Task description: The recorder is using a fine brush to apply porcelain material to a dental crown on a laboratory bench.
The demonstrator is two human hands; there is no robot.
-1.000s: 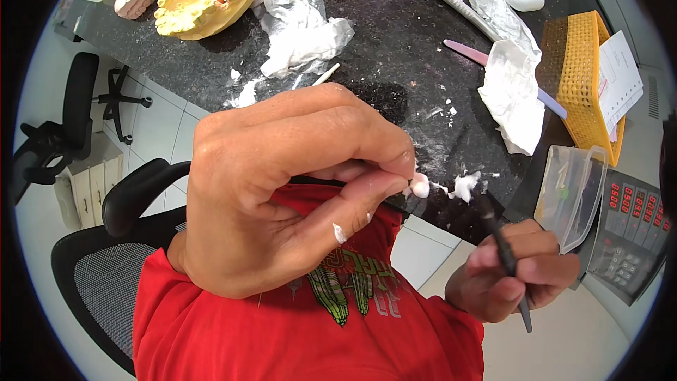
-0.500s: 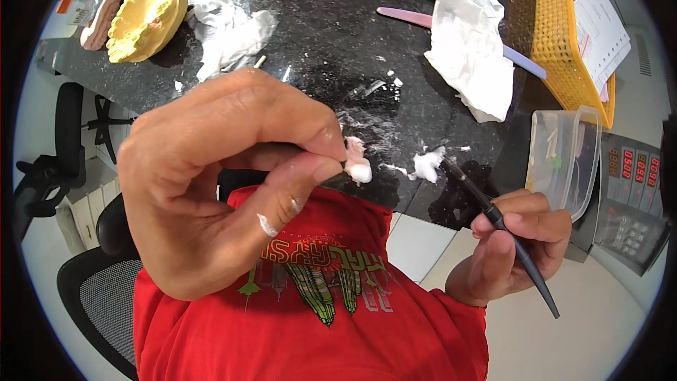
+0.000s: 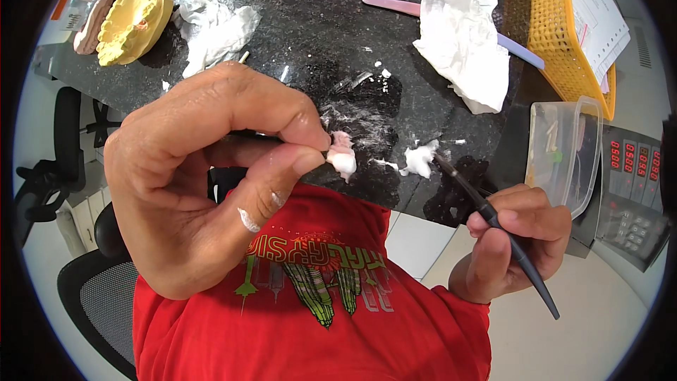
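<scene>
Left hand [image 3: 204, 190] pinches a small pink-white piece [image 3: 343, 157], possibly a dental part, while right hand [image 3: 511, 240] grips a dark brush [image 3: 493, 222] above the tabletop [image 3: 317, 21].

We see the piece [image 3: 343, 159] in our left hand [image 3: 211, 183], left of the brush [image 3: 493, 226] in our right hand [image 3: 511, 240]. Behind, a cast [image 3: 130, 25] lies far left on the counter [image 3: 303, 14], a basket [image 3: 564, 35] far right.
</scene>
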